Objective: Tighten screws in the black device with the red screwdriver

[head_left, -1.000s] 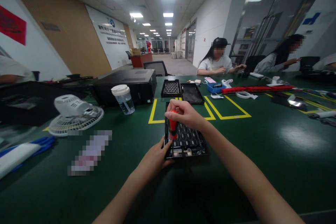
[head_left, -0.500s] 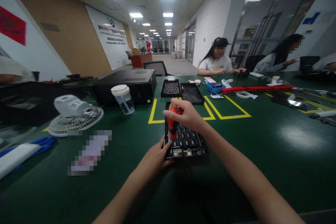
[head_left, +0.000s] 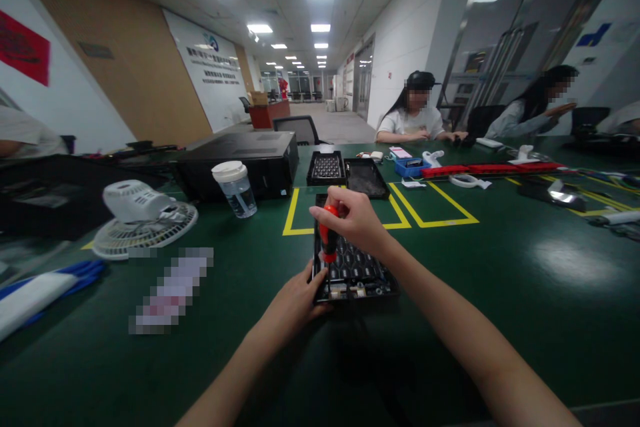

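In the middle of the green table lies a black open case [head_left: 357, 265] with rows of dark hexagonal cells and small fittings along its near edge. My right hand [head_left: 356, 217] is closed round the red and black handle of a screwdriver [head_left: 329, 237], held upright. The screwdriver's thin shaft points down at the near left corner of the case; what its tip touches is too small to make out. My left hand [head_left: 299, 293] grips the case's left edge, thumb at the rim and fingers low along the side.
Beyond the case stand another black celled case [head_left: 326, 168] and a black lid [head_left: 367, 177]. To the left are a lidded cup [head_left: 235, 191], a white fan [head_left: 145, 220] and a big black box [head_left: 240, 160]. A blue tray [head_left: 411, 167] sits far right, near seated people.
My right hand and the screwdriver handle have shifted very slightly. The case and my left hand stay in place. At the far right, a seated person's hands have risen a little.
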Demonstrator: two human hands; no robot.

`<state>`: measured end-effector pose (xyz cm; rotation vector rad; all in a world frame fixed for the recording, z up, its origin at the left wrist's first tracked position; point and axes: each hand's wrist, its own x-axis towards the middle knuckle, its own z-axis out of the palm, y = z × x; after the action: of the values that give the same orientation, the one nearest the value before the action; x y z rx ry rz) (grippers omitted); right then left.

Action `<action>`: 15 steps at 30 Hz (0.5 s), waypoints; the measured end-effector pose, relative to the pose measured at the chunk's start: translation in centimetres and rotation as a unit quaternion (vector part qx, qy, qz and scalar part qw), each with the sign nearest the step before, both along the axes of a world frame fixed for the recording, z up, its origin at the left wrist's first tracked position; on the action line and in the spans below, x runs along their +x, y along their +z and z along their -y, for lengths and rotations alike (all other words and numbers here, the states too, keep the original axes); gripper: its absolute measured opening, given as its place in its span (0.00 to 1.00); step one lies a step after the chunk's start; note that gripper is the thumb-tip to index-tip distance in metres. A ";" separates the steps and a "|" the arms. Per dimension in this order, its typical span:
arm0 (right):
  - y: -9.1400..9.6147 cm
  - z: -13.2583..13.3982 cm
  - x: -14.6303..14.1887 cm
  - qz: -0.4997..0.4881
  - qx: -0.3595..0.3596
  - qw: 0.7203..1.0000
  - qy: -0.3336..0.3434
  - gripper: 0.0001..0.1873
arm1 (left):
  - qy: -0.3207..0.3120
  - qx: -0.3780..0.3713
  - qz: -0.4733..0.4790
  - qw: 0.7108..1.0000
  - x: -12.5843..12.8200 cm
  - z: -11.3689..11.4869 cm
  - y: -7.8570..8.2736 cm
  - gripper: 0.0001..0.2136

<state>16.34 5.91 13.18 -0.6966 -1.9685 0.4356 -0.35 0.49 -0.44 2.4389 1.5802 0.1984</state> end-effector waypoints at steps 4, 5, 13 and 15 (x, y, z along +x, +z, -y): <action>0.0 0.2 -0.1 -0.003 0.026 1.000 -0.015 0.21 | -0.001 0.006 -0.004 1.000 -0.1 0.0 -0.2 0.32; -0.1 0.2 -0.2 -0.003 0.034 0.999 -0.020 0.21 | 0.001 0.007 -0.006 1.000 -0.1 0.0 -0.2 0.32; -0.2 0.7 -0.7 0.001 0.065 0.996 -0.056 0.21 | 0.004 0.004 -0.005 1.000 -0.1 -0.1 -0.4 0.32; -0.3 0.8 -0.7 0.001 0.067 0.996 -0.062 0.21 | 0.006 0.000 -0.005 1.000 -0.1 -0.1 -0.4 0.33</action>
<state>15.61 5.15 12.91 -0.7280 -1.9235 0.2258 -0.47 0.61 -0.82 2.4343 1.5990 0.1891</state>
